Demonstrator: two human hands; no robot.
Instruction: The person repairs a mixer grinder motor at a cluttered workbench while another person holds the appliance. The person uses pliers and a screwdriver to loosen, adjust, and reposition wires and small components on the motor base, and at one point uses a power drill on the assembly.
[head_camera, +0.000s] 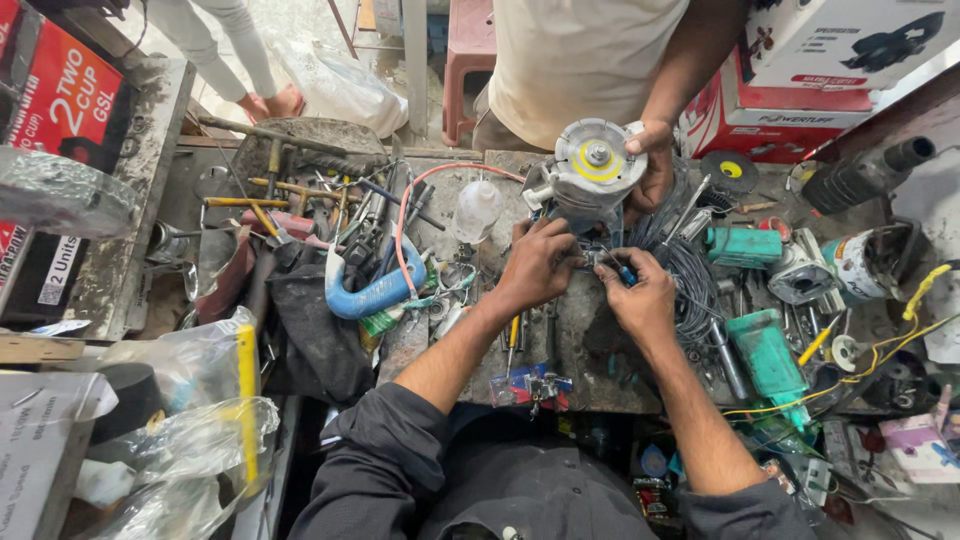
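A grey round motor unit (592, 172) with a yellow ring on top stands on the cluttered workbench (590, 340). Another person's hand (652, 165) across the bench grips its right side. My left hand (540, 262) is curled against the lower front of the unit, fingers pinching at its wires. My right hand (638, 292) is closed on a small blue-handled tool (625, 273) whose tip points at the same spot. A bundle of thin dark wires (685, 275) lies just right of my hands.
A blue curved hose (368, 294), hammers and hand tools (300, 205) and a clear bottle (475, 208) crowd the left. Green tool housings (765, 350), a yellow cable (905, 325) and cardboard boxes (810, 95) fill the right. Plastic bags (190, 440) sit lower left.
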